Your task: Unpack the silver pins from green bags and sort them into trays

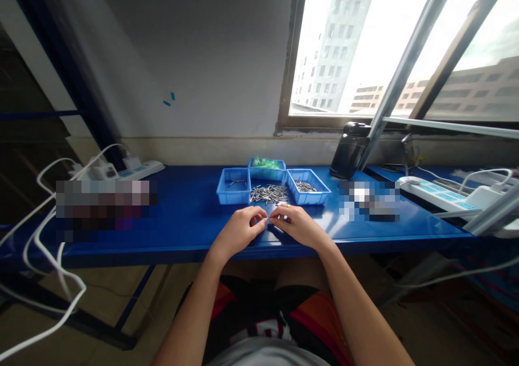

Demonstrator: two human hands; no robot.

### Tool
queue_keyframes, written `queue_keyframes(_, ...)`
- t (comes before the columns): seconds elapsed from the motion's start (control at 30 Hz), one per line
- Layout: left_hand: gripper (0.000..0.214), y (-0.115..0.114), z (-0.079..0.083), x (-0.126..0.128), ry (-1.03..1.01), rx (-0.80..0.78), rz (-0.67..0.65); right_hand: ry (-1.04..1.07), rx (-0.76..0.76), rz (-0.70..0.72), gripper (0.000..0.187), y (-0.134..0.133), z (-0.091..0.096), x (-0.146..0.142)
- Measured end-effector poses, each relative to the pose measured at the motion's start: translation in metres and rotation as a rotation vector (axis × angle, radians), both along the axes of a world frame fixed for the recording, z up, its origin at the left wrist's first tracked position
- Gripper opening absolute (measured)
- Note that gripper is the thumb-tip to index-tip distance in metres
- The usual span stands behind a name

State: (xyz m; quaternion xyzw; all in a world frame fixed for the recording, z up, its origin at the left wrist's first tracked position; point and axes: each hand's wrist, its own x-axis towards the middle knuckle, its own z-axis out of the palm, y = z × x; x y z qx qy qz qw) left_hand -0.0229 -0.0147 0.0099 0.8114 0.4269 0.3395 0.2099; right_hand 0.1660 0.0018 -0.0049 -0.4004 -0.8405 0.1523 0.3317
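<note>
My left hand [240,228] and my right hand [299,226] meet just above the front part of the blue table [182,220]. Fingertips of both hands are pinched together around a small shiny metal piece [267,220], mostly hidden and too small to make out its exact kind. Just beyond them lies a loose pile of slim metal pins or screws [270,194]. A blue bin [234,198] with a few thin metal pieces stands left of the pile. Another blue bin [315,198], on the right, holds many more.
Behind the pile, a blue bin [267,174] contains green plastic-looking items [265,163]. A black container [349,150] stands by the window. Power strips lie at the left [141,170] and right [433,192], with white cables [38,239] hanging over the left edge. Blurred items flank the bins.
</note>
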Motion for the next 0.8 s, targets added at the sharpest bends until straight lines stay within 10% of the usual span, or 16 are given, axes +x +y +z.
queue_keyframes(0.8, 0.019, -0.0012, 0.0002, 0.0009, -0.026, -0.059, 0.032, 0.074, -0.036, -0.039, 0.017, -0.0033, 0.0046, 0.0003)
